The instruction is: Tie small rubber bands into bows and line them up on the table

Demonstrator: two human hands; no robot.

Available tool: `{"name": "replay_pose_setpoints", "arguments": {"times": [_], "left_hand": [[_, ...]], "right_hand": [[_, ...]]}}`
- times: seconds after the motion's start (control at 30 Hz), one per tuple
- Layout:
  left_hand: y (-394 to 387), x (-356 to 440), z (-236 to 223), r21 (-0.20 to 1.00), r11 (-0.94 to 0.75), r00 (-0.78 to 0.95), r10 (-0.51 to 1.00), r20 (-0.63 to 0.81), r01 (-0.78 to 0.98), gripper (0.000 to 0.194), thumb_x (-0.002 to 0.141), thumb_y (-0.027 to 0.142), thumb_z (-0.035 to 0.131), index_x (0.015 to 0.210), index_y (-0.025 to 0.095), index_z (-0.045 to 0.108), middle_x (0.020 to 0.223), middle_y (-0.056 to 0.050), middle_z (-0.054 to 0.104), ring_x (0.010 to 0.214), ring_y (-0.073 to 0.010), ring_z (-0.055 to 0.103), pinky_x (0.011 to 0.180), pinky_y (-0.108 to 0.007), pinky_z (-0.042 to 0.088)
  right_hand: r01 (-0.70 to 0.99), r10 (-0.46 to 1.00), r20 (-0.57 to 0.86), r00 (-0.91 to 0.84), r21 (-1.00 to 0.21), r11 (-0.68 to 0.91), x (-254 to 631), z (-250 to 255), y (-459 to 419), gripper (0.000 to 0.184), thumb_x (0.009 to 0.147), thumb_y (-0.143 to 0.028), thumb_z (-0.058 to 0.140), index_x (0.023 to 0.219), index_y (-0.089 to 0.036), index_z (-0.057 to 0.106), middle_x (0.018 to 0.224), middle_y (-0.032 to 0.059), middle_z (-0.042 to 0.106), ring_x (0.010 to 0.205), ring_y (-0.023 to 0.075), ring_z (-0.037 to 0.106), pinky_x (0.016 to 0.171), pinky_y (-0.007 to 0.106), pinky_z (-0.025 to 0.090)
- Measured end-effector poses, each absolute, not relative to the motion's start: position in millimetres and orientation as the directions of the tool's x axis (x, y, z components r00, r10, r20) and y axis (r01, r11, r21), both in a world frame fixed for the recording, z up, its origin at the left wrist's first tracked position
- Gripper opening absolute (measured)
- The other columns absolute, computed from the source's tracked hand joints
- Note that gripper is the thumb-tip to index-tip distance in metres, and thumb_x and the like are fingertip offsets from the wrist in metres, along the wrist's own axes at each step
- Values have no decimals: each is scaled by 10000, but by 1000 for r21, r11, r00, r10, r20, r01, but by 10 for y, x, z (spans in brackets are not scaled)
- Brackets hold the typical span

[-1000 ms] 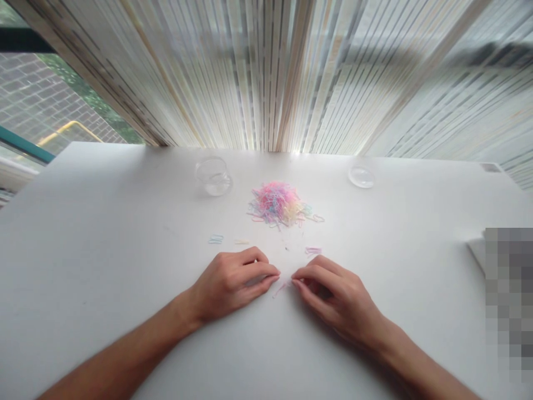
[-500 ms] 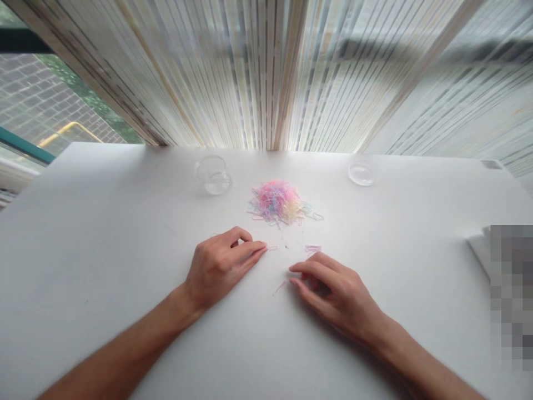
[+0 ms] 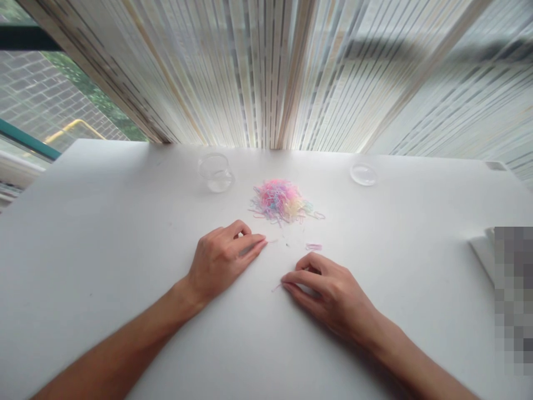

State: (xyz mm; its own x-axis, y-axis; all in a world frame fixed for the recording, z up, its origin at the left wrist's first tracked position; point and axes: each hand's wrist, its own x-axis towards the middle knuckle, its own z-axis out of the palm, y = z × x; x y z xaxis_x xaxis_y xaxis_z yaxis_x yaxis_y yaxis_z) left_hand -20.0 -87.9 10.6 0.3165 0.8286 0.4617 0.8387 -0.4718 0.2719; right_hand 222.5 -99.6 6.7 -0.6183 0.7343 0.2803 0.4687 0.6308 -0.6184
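My left hand (image 3: 225, 255) rests on the white table (image 3: 216, 355), thumb and index finger pinched on a thin pink loop (image 3: 272, 241) whose end sticks out past the fingertips. To the right, my right hand (image 3: 327, 291) is closed in a pinch on a slim pink strand (image 3: 276, 288) lying low at the tabletop. Just above the right hand's knuckles lie a few pale purple loops (image 3: 313, 246), side by side. Beyond both hands sits a tangled pile of thin pastel loops (image 3: 278, 200) in pink, purple, blue and yellow. Their exact kind is too small to tell.
A clear round container (image 3: 216, 172) stands behind the pile at left, and a clear round lid (image 3: 363, 174) lies at right. A tiny dark speck (image 3: 287, 245) is between the hands. A white object (image 3: 483, 250) sits at the right edge. Striped blinds (image 3: 266, 72) hang behind the table.
My right thumb and index finger have come together on the pink strand, moving slightly left. My left hand keeps its pinch on the loop. The view has shifted slightly.
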Motion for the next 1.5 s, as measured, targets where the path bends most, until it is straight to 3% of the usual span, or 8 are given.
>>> {"name": "replay_pose_setpoints", "arguments": {"times": [0.17,0.3,0.5,0.67,0.93,1.1,1.2,1.5], "left_hand": [[-855,-246,128,258,-466,299,816,494,846,139,945,243,649,986,198,775,799,-5,682,584,-91,568,579,-217,458],[-845,-316,205,287,-463,244,791,562,839,130,942,225,649,989,179,762,795,-7,661,601,-87,582,571,-203,469],[-953,-235,239,362,-712,550,698,459,602,227,928,329,674,1105,192,714,922,-37,709,690,-106,662,627,-207,537],[-977,-185,178,367,-724,571,687,449,584,121,944,165,624,989,210,726,853,7,723,654,-81,648,596,-191,491],[-961,-176,201,380,-728,578,685,443,571,91,936,161,642,941,194,726,828,5,724,641,-92,636,591,-212,463],[-922,-237,176,349,-659,480,737,475,666,99,937,182,654,967,201,747,866,-4,723,641,-87,628,613,-201,478],[-886,-281,162,316,-563,380,787,486,764,115,942,221,660,977,213,769,874,-6,703,588,-75,573,575,-203,450],[-874,-297,156,263,-523,390,818,422,811,159,965,304,637,1012,238,774,873,1,693,619,-94,595,593,-229,455]], "right_hand": [[467,713,315,-626,-581,667,2215,69,-982,130,959,-177,581,930,-196,706,836,43,657,693,136,609,631,245,499],[440,730,343,-592,-620,649,2231,56,-977,120,956,-150,568,956,-181,685,842,51,652,710,143,624,647,252,525],[424,760,393,-517,-654,627,2222,66,-972,140,943,-128,578,998,-208,679,852,36,653,721,139,647,665,248,561],[422,759,395,-518,-653,628,2218,64,-967,136,945,-129,580,989,-211,680,844,32,654,710,136,643,695,264,577],[416,764,369,-529,-672,613,2219,50,-968,133,958,-137,575,1006,-204,680,862,43,654,729,140,630,666,253,552],[428,792,317,-521,-706,564,2223,61,-978,231,971,-188,573,1192,-196,638,921,55,663,646,123,572,600,250,522],[428,799,294,-525,-720,546,2230,69,-979,201,970,-182,568,1150,-192,657,919,51,650,615,108,542,587,245,504],[409,793,285,-538,-735,541,2242,60,-976,162,967,-158,566,1081,-189,677,896,41,633,612,99,531,583,234,478]]}}
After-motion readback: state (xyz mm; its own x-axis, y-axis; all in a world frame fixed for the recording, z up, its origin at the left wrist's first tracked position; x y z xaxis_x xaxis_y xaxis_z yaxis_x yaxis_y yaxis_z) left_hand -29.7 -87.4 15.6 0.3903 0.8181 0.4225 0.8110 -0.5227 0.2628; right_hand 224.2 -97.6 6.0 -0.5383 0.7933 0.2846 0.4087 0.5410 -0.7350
